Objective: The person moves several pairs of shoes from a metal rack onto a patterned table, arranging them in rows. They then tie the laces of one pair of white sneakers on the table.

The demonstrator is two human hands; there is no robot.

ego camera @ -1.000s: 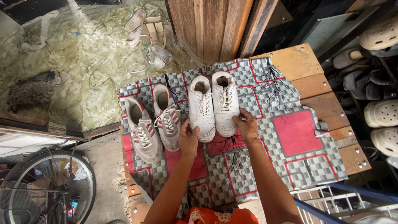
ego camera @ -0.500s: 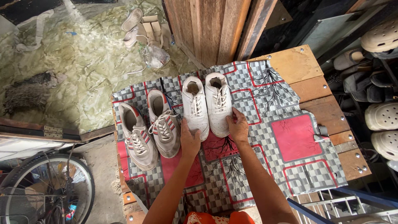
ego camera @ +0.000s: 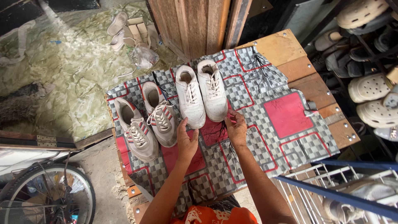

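On the counter's (ego camera: pixel 286 45) patterned cloth (ego camera: pixel 290 137), white shoes (ego camera: pixel 201 95) stood mid-cloth; left hand (ego camera: pixel 186 141) and right hand (ego camera: pixel 236 128), grips loosely open, rested at their near toes, striped shoes (ego camera: pixel 145 122) to the left.

Two pairs of shoes side by side on a cloth (ego camera: pixel 286 124) over a table (ego camera: pixel 282 47): sneakers (ego camera: pixel 145 122) left, trainers (ego camera: pixel 201 95) right, toes toward the person. Left hand (ego camera: pixel 186 141) at the toe of the left trainer, right hand (ego camera: pixel 237 128) just right of the right trainer's toe. Bicycle wheel (ego camera: pixel 41 195) below left of the table. Shoe rack (ego camera: pixel 365 83) to the right. Sandals (ego camera: pixel 118 31) on the floor behind, left.
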